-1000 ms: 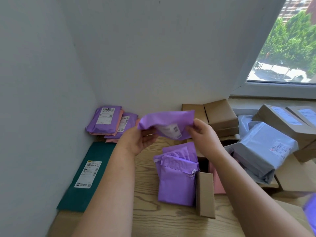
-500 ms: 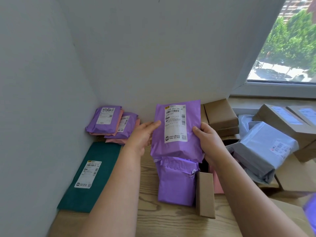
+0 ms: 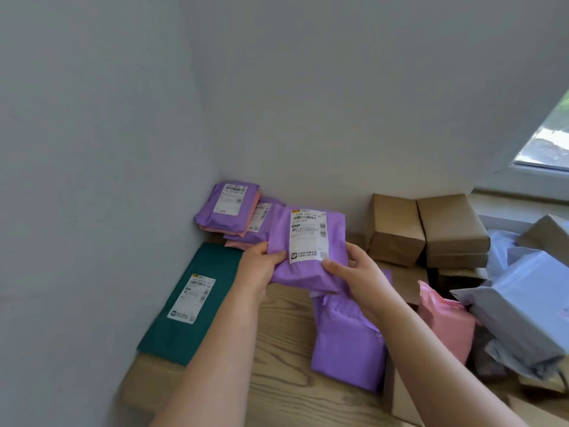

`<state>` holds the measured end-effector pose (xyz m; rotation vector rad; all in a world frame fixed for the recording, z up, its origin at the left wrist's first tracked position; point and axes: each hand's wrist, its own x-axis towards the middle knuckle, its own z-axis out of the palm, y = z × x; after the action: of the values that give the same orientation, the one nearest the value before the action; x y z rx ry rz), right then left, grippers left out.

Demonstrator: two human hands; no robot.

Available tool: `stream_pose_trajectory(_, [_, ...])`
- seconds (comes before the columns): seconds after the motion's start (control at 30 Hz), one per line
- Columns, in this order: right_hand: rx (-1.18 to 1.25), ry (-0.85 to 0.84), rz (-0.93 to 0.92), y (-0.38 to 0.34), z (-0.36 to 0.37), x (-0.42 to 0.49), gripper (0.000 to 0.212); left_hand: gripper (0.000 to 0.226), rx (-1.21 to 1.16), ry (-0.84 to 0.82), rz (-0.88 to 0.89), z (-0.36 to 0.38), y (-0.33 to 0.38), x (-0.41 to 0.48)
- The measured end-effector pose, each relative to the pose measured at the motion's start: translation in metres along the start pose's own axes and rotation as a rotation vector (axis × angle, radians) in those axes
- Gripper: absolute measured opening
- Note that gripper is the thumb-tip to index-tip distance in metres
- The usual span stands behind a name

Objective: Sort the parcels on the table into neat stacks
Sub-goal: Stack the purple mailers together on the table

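I hold a purple mailer parcel [image 3: 303, 241] label-up above the wooden table [image 3: 277, 380]. My left hand [image 3: 260, 268] grips its lower left edge and my right hand [image 3: 354, 272] grips its lower right corner, thumb on the label. Behind it, in the far left corner, lies a stack of purple and pink mailers [image 3: 229, 208]. A second purple mailer [image 3: 348, 343] lies on the table under my right forearm. A dark green flat mailer [image 3: 194, 300] rests along the left wall.
Two brown cardboard boxes [image 3: 428, 229] stand against the back wall. A pink mailer [image 3: 446, 322] and a grey-blue bag parcel [image 3: 523, 306] are heaped at the right with more boxes. Walls close the left and back sides; a window is at the upper right.
The purple parcel was flipped label-up, then carried left and lowered toward the corner stack. My view has also turned left.
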<state>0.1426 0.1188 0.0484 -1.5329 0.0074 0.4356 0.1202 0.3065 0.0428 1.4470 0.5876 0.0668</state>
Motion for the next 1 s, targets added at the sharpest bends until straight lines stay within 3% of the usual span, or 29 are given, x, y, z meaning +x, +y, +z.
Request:
stream_pose_trajectory(0.33, [0.06,0.046,0.091,-0.001,0.119,0.115,0.055,0.028,0.125,0.171,0.071,-0.102,0.02,0.08])
stream_pose_trajectory(0.43, [-0.024,0.077,0.086,-0.001,0.149,0.163,0.062,0.043,0.403,0.26,0.179,-0.124,0.025,0.121])
stream_pose_trajectory(0.57, [-0.154,0.09,0.063,-0.002,0.18,0.221,0.066,0.044,0.783,0.309,0.35,-0.137,0.023,0.157])
stream_pose_trajectory(0.73, [-0.368,0.051,0.064,0.004,0.21,0.267,0.063,0.057,1.085,0.069,0.378,-0.15,0.001,0.193])
stream_pose_trajectory(0.9, [-0.727,0.04,-0.022,0.016,0.227,0.288,0.016,0.064,1.207,-0.088,0.236,-0.161,-0.017,0.219])
stream_pose_trajectory(1.0, [-0.838,0.023,-0.048,0.016,0.228,0.29,0.018,0.068,1.248,-0.127,0.185,-0.165,-0.021,0.223])
